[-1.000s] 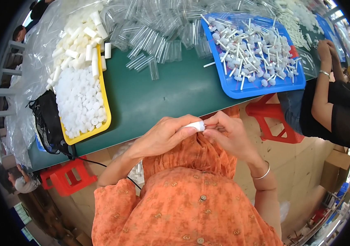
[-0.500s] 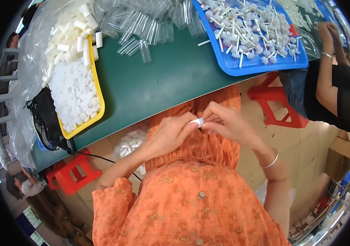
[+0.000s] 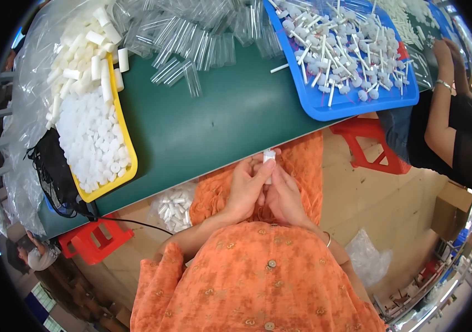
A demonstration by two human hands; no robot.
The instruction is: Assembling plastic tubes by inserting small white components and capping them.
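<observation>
In front of my lap, just off the table edge, both my hands are together around a small white cylinder [image 3: 269,157]. It stands roughly upright, its upper end showing above my fingers. My left hand [image 3: 242,191] grips it from the left, with the thumb pressed on its front. From the right, my right hand [image 3: 285,197] closes round its lower part. The fingers hide much of the cylinder, and whether it is one piece or several fitted together I cannot tell.
Left on the green table [image 3: 208,116], a yellow tray [image 3: 129,149] holds small white caps [image 3: 94,141], with white foam cylinders [image 3: 94,39] behind. Clear tubes [image 3: 213,50] lie far back. A blue tray [image 3: 324,110] holds white sticks with round heads. Red stools [image 3: 371,145] flank me; a person [image 3: 440,127] sits right.
The white cylinder has turned from lying sideways to nearly upright. My right hand has come down and in beside my left, its forearm now closer to my body. The view has shifted slightly.
</observation>
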